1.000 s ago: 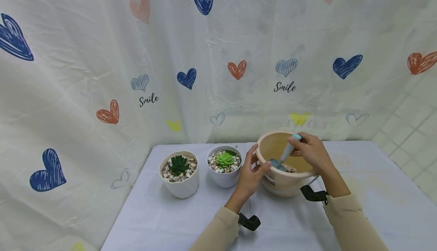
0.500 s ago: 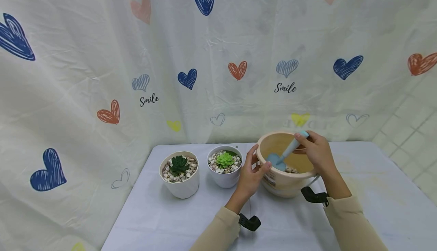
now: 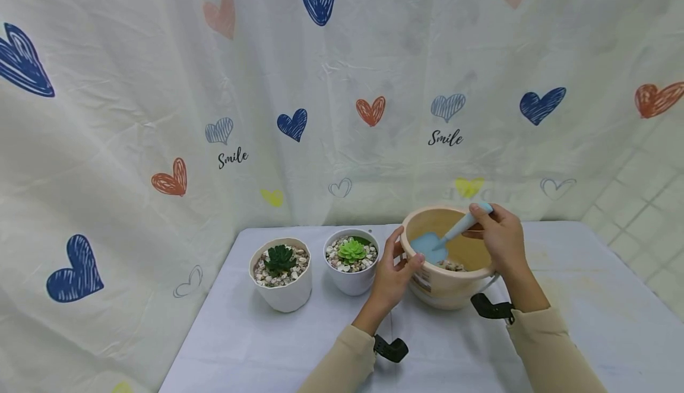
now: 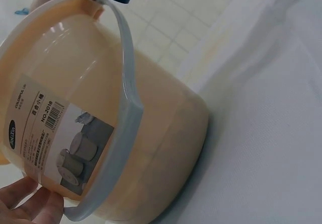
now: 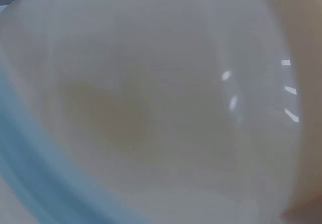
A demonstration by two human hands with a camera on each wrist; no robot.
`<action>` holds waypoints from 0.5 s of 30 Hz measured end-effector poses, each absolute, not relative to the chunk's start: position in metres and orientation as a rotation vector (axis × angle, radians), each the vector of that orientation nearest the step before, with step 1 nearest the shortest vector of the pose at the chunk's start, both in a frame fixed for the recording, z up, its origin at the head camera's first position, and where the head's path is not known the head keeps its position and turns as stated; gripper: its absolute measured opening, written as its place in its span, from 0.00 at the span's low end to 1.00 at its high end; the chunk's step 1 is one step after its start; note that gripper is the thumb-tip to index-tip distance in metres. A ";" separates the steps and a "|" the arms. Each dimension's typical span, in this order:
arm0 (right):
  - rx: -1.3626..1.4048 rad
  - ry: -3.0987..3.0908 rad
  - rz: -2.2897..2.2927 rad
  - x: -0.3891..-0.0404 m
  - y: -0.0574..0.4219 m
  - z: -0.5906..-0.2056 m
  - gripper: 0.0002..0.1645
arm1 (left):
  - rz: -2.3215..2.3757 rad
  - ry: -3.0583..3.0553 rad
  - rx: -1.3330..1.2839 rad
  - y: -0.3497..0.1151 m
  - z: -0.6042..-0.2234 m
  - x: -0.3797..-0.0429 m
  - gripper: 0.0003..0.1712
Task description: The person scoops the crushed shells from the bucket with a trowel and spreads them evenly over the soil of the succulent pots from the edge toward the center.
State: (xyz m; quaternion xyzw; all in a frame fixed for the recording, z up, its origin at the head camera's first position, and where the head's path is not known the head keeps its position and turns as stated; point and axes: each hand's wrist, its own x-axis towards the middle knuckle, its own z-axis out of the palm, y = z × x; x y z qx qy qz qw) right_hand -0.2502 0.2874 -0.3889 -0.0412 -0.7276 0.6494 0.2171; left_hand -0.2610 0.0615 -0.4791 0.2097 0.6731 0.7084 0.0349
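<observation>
In the head view a cream plastic bucket (image 3: 442,291) stands on the table, its grey-blue bail handle (image 4: 128,118) hanging down. My left hand (image 3: 392,274) holds its left side, thumb at the front rim; in the left wrist view, fingers (image 4: 37,204) lie beside the printed label (image 4: 55,133). My right hand (image 3: 501,238) grips a light blue toy shovel (image 3: 458,228) by the end of its handle. The shovel's blade tilts down inside the bucket near the left wall. Some small stones (image 3: 452,266) show at the bottom. The right wrist view is filled by the blurred bucket wall (image 5: 166,98).
Left of the bucket stand two white pots, one (image 3: 288,297) with a dark green succulent (image 3: 280,259), the other (image 3: 351,281) with a light green succulent (image 3: 352,250), both topped with pebbles. A white cloth covers the table (image 3: 256,351); a heart-printed curtain (image 3: 395,43) hangs behind.
My right hand has moved slightly right, bringing the shovel's handle lower and its blade up and left, so more of the blade shows. The left hand and bucket stay put.
</observation>
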 end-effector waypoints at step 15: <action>-0.274 -1.675 2.013 -0.249 0.286 -0.385 0.21 | 2.197 2.054 0.645 0.062 -0.481 -0.262 0.42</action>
